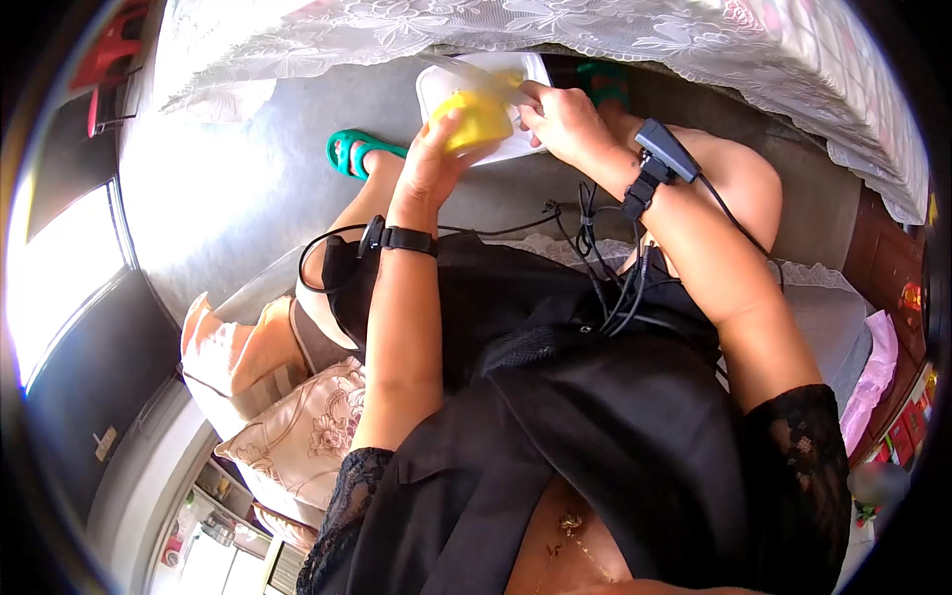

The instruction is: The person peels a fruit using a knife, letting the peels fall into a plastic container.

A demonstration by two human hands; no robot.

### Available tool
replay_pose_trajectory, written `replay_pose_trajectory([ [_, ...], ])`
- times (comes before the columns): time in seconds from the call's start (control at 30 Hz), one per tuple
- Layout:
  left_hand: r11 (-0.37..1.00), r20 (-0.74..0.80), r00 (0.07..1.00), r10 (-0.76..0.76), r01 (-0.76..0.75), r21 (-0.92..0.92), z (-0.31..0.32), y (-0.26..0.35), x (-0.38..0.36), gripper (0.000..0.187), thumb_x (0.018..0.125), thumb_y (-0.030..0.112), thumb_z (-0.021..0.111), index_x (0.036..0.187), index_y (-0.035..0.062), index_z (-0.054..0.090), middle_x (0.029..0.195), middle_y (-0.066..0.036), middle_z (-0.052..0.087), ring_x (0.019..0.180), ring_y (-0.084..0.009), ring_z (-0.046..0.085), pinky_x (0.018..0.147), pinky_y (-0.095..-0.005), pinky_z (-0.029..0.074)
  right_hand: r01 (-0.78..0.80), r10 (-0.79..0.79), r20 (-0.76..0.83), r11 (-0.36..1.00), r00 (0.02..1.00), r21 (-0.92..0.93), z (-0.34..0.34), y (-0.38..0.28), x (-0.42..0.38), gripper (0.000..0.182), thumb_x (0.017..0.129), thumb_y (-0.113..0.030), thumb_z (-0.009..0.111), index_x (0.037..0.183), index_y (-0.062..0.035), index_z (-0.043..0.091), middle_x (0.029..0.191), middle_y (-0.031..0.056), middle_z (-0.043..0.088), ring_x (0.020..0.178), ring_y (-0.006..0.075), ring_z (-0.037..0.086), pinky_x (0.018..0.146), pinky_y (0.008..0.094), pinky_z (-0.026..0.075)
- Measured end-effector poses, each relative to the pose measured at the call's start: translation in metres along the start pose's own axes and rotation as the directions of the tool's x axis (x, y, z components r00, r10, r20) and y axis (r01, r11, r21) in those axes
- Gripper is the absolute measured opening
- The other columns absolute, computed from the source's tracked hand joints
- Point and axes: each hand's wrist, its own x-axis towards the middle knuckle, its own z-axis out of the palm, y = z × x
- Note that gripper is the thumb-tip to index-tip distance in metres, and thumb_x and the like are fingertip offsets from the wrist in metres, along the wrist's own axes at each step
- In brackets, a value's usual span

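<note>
My left hand (431, 169) is wrapped round a bright yellow fruit (474, 121) with a smooth, wet-looking surface; its exact kind is blurred. Closed fingers of my right hand (567, 121) grip a knife, whose pale blade (464, 75) reaches left across the top of the fruit, smeared by motion. Beneath both hands is a white plastic tub (535, 71), low between my legs. A small yellow piece (510, 76) shows by the blade, over the tub.
A lace-covered table (555, 25) overhangs the far side. Black cables (605, 263) run from my wrist devices across my lap. Green sandals (349, 152) are on my feet on the grey floor. A floral cushion (307, 421) lies on the sofa at my left; a red chair (104, 50) stands far left.
</note>
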Motion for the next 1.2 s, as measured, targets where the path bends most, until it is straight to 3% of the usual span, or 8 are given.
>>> replay_pose_trajectory([
  [0.2,0.999,0.043,0.998,0.04,-0.04,0.007,0.008,0.006,-0.007,0.068,0.092,0.044,0.068,0.142,0.0025,0.047,0.14,-0.018,0.054,0.132,-0.0336,0.051,0.112,-0.0558,0.043,0.239,-0.247,-0.054,0.963,0.967,-0.125,-0.015,-0.019,-0.009,0.027,0.093,-0.013,0.062,0.119,-0.0069,0.065,0.089,0.0166,0.073,0.081,0.0348,0.072,0.073,0.0399,0.059],
  [0.33,0.999,0.026,0.999,0.046,-0.046,-0.014,0.005,0.003,-0.007,0.07,0.091,0.051,0.066,0.142,0.0064,0.049,0.137,-0.016,0.058,0.127,-0.0336,0.056,0.109,-0.0546,0.047,0.44,-0.468,-0.11,0.873,0.877,-0.21,-0.019,-0.025,-0.02,0.038,0.082,-0.007,0.071,0.119,-0.0093,0.064,0.106,0.0149,0.072,0.09,0.0363,0.07,0.079,0.0413,0.06],
  [0.47,0.986,0.02,1.0,-0.016,0.013,0.163,0.014,0.009,-0.014,0.071,0.085,0.052,0.073,0.137,0.0075,0.055,0.134,-0.01,0.061,0.123,-0.0282,0.059,0.104,-0.0532,0.048,0.458,-0.478,-0.032,0.857,0.878,-0.237,-0.025,-0.025,-0.023,0.047,0.077,-0.007,0.075,0.122,-0.0116,0.062,0.11,0.0148,0.071,0.092,0.0348,0.07,0.08,0.0425,0.059],
  [0.63,0.986,0.01,1.0,-0.011,0.01,0.164,0.011,0.007,-0.014,0.07,0.085,0.049,0.075,0.136,0.0061,0.056,0.131,-0.012,0.062,0.121,-0.0285,0.06,0.1,-0.0504,0.052,0.481,-0.5,-0.002,0.834,0.866,-0.27,-0.029,-0.026,-0.022,0.046,0.077,-0.009,0.076,0.121,-0.0126,0.062,0.107,0.0131,0.071,0.09,0.0336,0.071,0.078,0.0421,0.059],
  [0.77,0.994,0.143,0.99,0.01,-0.026,0.109,0.001,0.005,-0.011,0.065,0.087,0.043,0.074,0.136,0.0038,0.055,0.131,-0.013,0.061,0.119,-0.0278,0.061,0.098,-0.0479,0.053,0.405,-0.426,-0.019,0.873,0.905,-0.273,-0.02,-0.019,-0.019,0.039,0.079,-0.01,0.073,0.117,-0.0129,0.063,0.1,0.0132,0.072,0.085,0.035,0.07,0.074,0.0436,0.059],
  [0.93,0.964,-0.045,0.994,-0.099,0.107,0.242,-0.003,-0.006,-0.002,0.07,0.089,0.042,0.073,0.14,0.0014,0.048,0.131,-0.015,0.06,0.121,-0.0323,0.06,0.102,-0.0486,0.052,0.249,-0.27,-0.033,0.924,0.962,-0.291,0.005,-0.013,-0.01,0.026,0.087,-0.014,0.062,0.113,-0.0117,0.064,0.078,0.0171,0.07,0.073,0.0374,0.07,0.068,0.0468,0.058],
  [1.03,0.95,-0.092,0.988,-0.121,0.142,0.277,-0.005,-0.01,0.002,0.069,0.09,0.041,0.072,0.14,0.0003,0.048,0.13,-0.015,0.06,0.119,-0.0323,0.061,0.101,-0.0473,0.053,0.138,-0.151,-0.026,0.954,0.988,-0.267,0.015,-0.008,-0.005,0.022,0.088,-0.015,0.06,0.108,-0.0117,0.069,0.078,0.0183,0.071,0.076,0.0373,0.072,0.071,0.0497,0.058],
  [1.2,0.938,-0.142,0.981,-0.133,0.171,0.3,-0.003,-0.017,0.003,0.067,0.091,0.038,0.072,0.14,0.0,0.048,0.131,-0.015,0.06,0.119,-0.032,0.061,0.1,-0.0468,0.054,-0.123,0.126,0.092,0.992,0.988,-0.037,0.015,-0.006,0.002,0.025,0.088,-0.018,0.061,0.103,0.0,0.069,0.077,0.0243,0.069,0.076,0.0397,0.071,0.071,0.0487,0.058],
])
